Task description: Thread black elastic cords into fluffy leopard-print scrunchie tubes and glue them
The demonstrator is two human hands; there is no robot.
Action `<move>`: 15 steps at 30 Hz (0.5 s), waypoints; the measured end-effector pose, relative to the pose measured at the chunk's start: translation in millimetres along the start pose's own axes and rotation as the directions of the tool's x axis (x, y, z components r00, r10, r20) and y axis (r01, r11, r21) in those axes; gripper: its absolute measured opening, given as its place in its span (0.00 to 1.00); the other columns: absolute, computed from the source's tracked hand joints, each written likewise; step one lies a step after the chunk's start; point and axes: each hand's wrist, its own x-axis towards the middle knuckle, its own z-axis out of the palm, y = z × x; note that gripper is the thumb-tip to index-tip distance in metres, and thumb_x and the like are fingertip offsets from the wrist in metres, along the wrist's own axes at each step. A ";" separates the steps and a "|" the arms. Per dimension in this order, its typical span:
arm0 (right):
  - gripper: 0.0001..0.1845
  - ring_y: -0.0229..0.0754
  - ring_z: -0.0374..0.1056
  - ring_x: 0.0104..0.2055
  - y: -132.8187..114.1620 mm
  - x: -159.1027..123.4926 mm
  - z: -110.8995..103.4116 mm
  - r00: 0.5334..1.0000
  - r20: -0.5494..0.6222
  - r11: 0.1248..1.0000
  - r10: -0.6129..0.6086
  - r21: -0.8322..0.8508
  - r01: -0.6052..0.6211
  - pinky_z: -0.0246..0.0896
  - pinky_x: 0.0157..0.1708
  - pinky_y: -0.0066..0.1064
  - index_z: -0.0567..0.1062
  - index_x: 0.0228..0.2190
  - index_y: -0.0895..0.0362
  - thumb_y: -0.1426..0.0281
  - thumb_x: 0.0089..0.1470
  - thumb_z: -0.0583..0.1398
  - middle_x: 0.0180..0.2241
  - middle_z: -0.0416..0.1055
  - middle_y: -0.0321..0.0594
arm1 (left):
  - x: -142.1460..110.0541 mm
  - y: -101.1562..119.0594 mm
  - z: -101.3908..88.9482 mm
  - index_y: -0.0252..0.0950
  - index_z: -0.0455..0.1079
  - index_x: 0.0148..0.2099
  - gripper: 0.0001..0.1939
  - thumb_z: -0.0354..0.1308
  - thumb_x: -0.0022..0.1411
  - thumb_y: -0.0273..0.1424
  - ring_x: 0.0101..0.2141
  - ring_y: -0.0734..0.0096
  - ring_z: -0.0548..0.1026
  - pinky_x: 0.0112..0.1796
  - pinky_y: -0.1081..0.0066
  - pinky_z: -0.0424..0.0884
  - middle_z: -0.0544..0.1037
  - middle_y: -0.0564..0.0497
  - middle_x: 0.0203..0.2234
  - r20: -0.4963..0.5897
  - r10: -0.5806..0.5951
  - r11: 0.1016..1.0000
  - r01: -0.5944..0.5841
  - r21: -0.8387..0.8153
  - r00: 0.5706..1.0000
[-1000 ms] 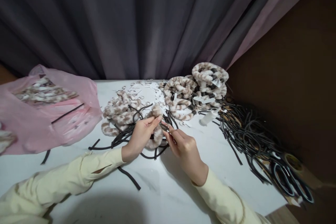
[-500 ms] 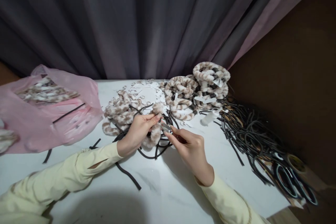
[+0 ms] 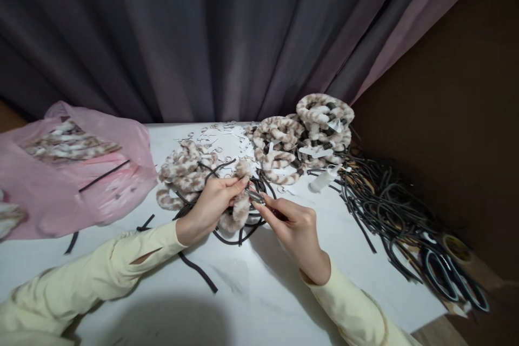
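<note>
The left hand (image 3: 213,203) keeps its grip pinched tight on a fluffy white-and-brown fabric tube (image 3: 240,211), over coiled black cords (image 3: 240,238) on the white marbled worktop (image 3: 263,297). At the tube's three o'clock, the right hand (image 3: 294,230) pinches a small shiny grey tool (image 3: 256,198).

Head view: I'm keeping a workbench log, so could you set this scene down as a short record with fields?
Left hand: the left hand pinches a fluffy brown-and-white tube
Right hand: the right hand holds a small shiny tool close to the tube; exact type unclear
Under the hands: looped black cords
Person's left: an open pink bag with fluffy pieces inside
Person's right: a heap of black cords and a white bottle
Surface: white table
Behind: dark curtain
</note>
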 end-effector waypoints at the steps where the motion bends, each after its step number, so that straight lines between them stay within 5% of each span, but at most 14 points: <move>1: 0.12 0.30 0.55 0.17 0.3 -0.4 -0.1 1.000 0.003 1.000 -0.015 -0.008 0.015 0.50 0.18 0.22 0.70 0.19 0.61 0.72 0.53 0.59 0.15 0.62 0.33 | -0.5 -0.3 0.1 0.31 0.71 0.26 0.16 0.62 0.51 0.41 0.24 0.75 0.68 0.27 0.75 0.65 0.72 0.50 0.21 0.003 -0.003 1.000 0.003 -0.005 1.000; 15: 0.09 0.32 0.57 0.18 3.3 -1.2 18.1 0.995 0.044 0.989 -0.095 -0.108 0.099 0.53 0.20 0.24 0.72 0.28 0.62 0.73 0.57 0.55 0.18 0.63 0.34 | -3.5 -4.7 10.1 0.30 0.71 0.27 0.16 0.65 0.46 0.40 0.26 0.77 0.67 0.26 0.79 0.63 0.73 0.51 0.23 -0.179 -0.072 0.989 0.047 -0.141 0.981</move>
